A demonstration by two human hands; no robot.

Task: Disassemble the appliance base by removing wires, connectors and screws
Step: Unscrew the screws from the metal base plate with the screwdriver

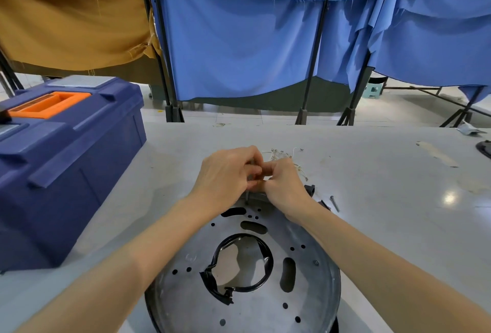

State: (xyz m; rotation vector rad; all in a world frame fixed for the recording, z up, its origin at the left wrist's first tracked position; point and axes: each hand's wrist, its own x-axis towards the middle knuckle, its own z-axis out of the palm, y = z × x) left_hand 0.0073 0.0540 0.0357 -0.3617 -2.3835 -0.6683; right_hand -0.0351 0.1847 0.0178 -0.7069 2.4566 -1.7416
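Left hand [225, 173] and right hand [285, 186] pressed together, pinching small grey part [249, 178] at 12 o'clock of appliance base [186, 293]; wires [281, 156] just beyond.

This is looking like a workshop bay, screened off by fabric. Sheets of blue cloth [239, 40] and a mustard-brown cloth [71, 14] are hanging from black metal stands [313, 61] behind a pale grey worktable [385, 186]. A dark blue plastic toolbox with an orange handle [61, 146] is sitting on the table's left side. A perforated round metal base plate [186, 293], a grey plastic connector [256, 197] at its far edge, a tangle of thin pale wires [281, 154] and a loose steel screw [334, 203] are lying there too.
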